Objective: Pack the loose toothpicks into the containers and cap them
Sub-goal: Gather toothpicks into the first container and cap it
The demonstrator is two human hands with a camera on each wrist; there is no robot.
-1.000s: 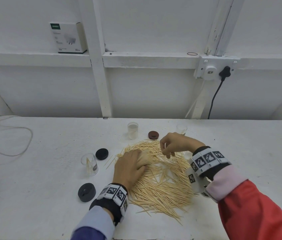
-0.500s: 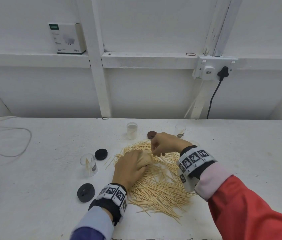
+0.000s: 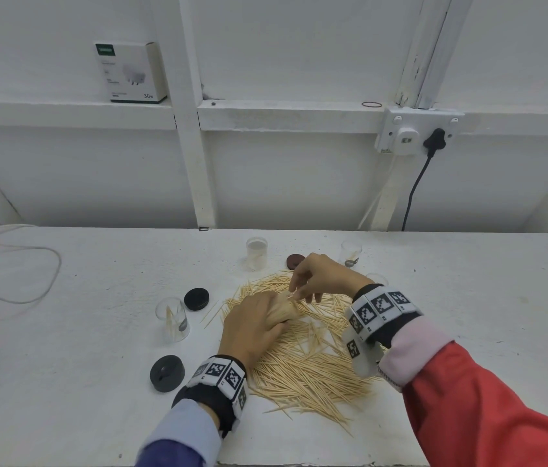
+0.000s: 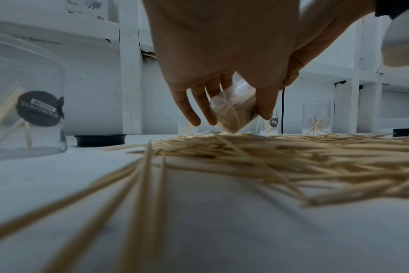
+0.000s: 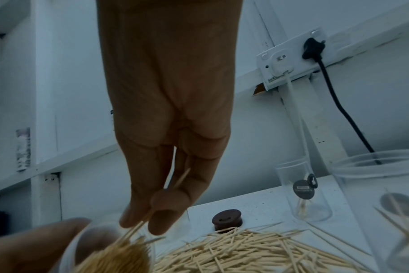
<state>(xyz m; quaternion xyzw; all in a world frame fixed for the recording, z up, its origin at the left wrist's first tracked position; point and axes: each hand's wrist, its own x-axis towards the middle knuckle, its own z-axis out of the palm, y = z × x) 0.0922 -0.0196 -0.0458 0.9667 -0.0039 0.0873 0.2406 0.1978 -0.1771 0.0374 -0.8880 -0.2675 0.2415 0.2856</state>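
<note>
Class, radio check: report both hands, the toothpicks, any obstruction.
Left hand grips tilted container, nearly full. Right hand pinches toothpicks at its mouth. Loose pile remains. Nothing blocking.

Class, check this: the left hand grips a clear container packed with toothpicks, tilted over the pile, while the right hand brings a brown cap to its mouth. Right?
Not quite. The right hand pinches a few wooden toothpicks, not a cap; the round brown cap lies on the table, as the right wrist view shows. The left hand does grip the tilted, packed clear plastic container over the pile.

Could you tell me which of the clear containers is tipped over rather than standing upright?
The container gripped by the left hand, nearly full of toothpicks, tilted over the pile; the others stand upright, nearly empty.
</note>
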